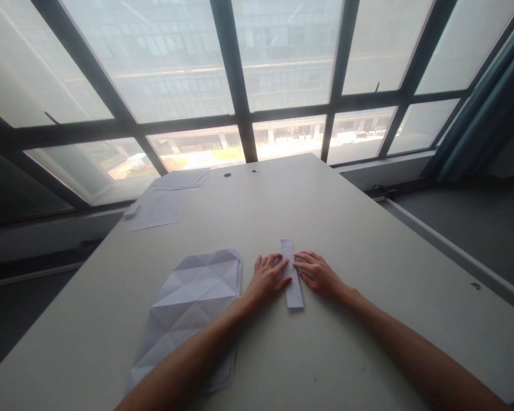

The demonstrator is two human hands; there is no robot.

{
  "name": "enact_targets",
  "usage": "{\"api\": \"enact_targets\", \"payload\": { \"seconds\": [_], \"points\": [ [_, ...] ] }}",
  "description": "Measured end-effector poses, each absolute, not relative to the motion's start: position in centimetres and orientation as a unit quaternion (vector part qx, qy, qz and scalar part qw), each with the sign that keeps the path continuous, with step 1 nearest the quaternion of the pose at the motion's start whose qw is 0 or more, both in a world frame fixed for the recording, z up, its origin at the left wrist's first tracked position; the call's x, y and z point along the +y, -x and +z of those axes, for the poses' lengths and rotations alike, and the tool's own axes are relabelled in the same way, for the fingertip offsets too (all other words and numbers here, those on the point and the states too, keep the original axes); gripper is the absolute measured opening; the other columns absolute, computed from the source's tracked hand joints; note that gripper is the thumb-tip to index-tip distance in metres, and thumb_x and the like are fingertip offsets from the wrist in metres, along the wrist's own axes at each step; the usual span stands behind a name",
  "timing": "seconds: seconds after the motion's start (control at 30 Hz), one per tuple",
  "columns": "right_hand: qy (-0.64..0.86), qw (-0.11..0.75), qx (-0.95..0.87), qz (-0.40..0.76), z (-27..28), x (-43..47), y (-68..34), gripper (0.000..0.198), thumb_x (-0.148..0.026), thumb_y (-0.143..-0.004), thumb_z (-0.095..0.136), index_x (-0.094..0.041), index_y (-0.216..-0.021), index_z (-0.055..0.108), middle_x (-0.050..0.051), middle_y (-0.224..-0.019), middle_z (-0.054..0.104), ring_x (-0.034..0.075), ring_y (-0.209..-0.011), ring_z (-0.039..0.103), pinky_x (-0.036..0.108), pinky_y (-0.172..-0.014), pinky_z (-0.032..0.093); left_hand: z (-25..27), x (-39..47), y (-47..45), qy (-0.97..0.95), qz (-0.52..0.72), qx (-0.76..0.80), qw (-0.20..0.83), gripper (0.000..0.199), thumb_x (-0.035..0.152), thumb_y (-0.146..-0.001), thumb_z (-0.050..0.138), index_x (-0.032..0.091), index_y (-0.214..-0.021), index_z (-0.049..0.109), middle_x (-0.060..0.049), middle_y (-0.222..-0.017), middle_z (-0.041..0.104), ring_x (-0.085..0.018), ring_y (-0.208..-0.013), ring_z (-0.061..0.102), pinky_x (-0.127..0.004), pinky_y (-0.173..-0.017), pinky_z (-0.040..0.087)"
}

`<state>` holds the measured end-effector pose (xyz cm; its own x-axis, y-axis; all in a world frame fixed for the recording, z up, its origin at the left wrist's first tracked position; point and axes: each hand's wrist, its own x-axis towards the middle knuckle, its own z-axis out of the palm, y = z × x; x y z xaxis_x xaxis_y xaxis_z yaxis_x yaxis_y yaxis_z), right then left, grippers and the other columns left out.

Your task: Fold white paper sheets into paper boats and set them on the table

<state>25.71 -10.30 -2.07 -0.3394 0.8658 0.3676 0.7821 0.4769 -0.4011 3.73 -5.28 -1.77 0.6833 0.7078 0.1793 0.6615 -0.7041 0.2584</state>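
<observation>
A narrow folded strip of white paper (pixel 295 294) lies lengthwise away from me on the white table (pixel 342 228). My left hand (pixel 268 277) rests on its left side, fingers spread, with the fingertips on the paper. From the other side, my right hand (pixel 319 274) lies with its fingers stretched out and their tips at the strip's right edge. Neither hand is closed around the paper. To the left is a stack of creased white sheets (pixel 197 279) with crossing fold lines, partly covered by my left forearm.
Flat papers (pixel 160 208) lie at the table's far left, with a small white object (pixel 131 210) beside them that I cannot make out. Large framed windows (pixel 282 57) rise behind the table. A blue curtain (pixel 484 103) hangs at the right.
</observation>
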Motion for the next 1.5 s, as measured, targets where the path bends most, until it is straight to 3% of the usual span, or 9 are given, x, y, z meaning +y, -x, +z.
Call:
{"api": "enact_targets", "payload": {
  "seconds": [0.17,0.3,0.5,0.73,1.03,1.17,1.3,1.5],
  "points": [
    [0.587,0.271,-0.761,0.053,-2.3,-10.3,-25.8,0.039,-0.029,-0.088,0.06,-0.016,-0.125,0.062,0.013,-0.135,0.054,0.027,-0.129,0.042,0.044,-0.108,0.036,-1.7,-5.1,-3.8,-0.917,0.144,0.362,0.084,0.045,0.044,-0.089,0.06,0.029,-0.131,0.055,-0.006,-0.141,0.051,-0.028,-0.131,0.041,-0.052,-0.112,0.025],
    [0.599,0.255,-0.757,0.055,-2.5,-10.2,-25.9,0.037,-0.032,-0.088,0.06,-0.018,-0.123,0.063,0.013,-0.135,0.054,0.028,-0.129,0.041,0.044,-0.108,0.035,-1.4,-5.0,-3.8,-0.927,0.148,0.329,0.103,0.041,0.043,-0.09,0.06,0.027,-0.127,0.059,-0.005,-0.142,0.051,-0.027,-0.13,0.042,-0.046,-0.11,0.034],
    [0.595,0.272,-0.753,0.068,-2.5,-10.2,-25.9,0.036,-0.034,-0.089,0.06,-0.021,-0.123,0.064,0.011,-0.133,0.055,0.027,-0.127,0.043,0.043,-0.108,0.035,-1.1,-5.0,-3.7,-0.936,0.162,0.282,0.132,0.041,0.043,-0.091,0.058,0.023,-0.127,0.059,-0.006,-0.142,0.051,-0.025,-0.134,0.039,-0.041,-0.113,0.036],
    [0.541,0.353,-0.756,0.109,-2.6,-10.1,-26.0,0.036,-0.027,-0.088,0.062,-0.024,-0.123,0.064,0.01,-0.128,0.059,0.027,-0.122,0.048,0.046,-0.104,0.04,-1.4,-4.9,-3.7,-0.929,0.198,0.266,0.163,0.037,0.036,-0.093,0.057,0.023,-0.128,0.059,-0.007,-0.141,0.052,-0.025,-0.132,0.041,-0.042,-0.111,0.038],
    [0.504,0.414,-0.745,0.141,-2.4,-10.3,-25.8,0.039,-0.009,-0.087,0.052,-0.025,-0.121,0.064,0.009,-0.116,0.061,0.025,-0.112,0.052,0.044,-0.099,0.045,-0.4,-5.9,-3.8,-0.925,0.208,0.27,0.168,0.053,0.032,-0.096,0.05,0.031,-0.147,0.036,-0.009,-0.126,0.051,-0.023,-0.117,0.048,-0.043,-0.105,0.041],
    [0.507,0.398,-0.752,0.136,-2.2,-10.4,-25.7,0.044,-0.007,-0.087,0.049,-0.025,-0.126,0.062,0.01,-0.112,0.06,0.024,-0.109,0.051,0.043,-0.096,0.047,0.1,-6.5,-3.8,-0.941,0.188,0.24,0.144,0.045,0.037,-0.096,0.049,0.036,-0.141,0.045,-0.008,-0.116,0.049,-0.024,-0.111,0.046,-0.045,-0.104,0.041],
    [0.5,0.379,-0.767,0.134,-1.9,-10.5,-25.7,0.046,-0.007,-0.088,0.05,-0.026,-0.129,0.061,0.009,-0.115,0.059,0.024,-0.11,0.05,0.041,-0.098,0.046,0.4,-6.5,-3.8,-0.934,0.197,0.258,0.152,0.035,0.037,-0.097,0.048,0.03,-0.13,0.055,-0.009,-0.113,0.049,-0.024,-0.109,0.046,-0.043,-0.101,0.042],
    [0.509,0.382,-0.761,0.124,-2.0,-10.4,-25.7,0.029,-0.021,-0.092,0.054,-0.025,-0.117,0.069,0.009,-0.107,0.06,0.025,-0.105,0.051,0.04,-0.094,0.046,0.8,-6.1,-3.9,-0.911,0.242,0.282,0.181,0.026,0.031,-0.098,0.045,0.023,-0.12,0.057,-0.008,-0.111,0.057,-0.022,-0.104,0.054,-0.039,-0.096,0.046]
  ]
}}
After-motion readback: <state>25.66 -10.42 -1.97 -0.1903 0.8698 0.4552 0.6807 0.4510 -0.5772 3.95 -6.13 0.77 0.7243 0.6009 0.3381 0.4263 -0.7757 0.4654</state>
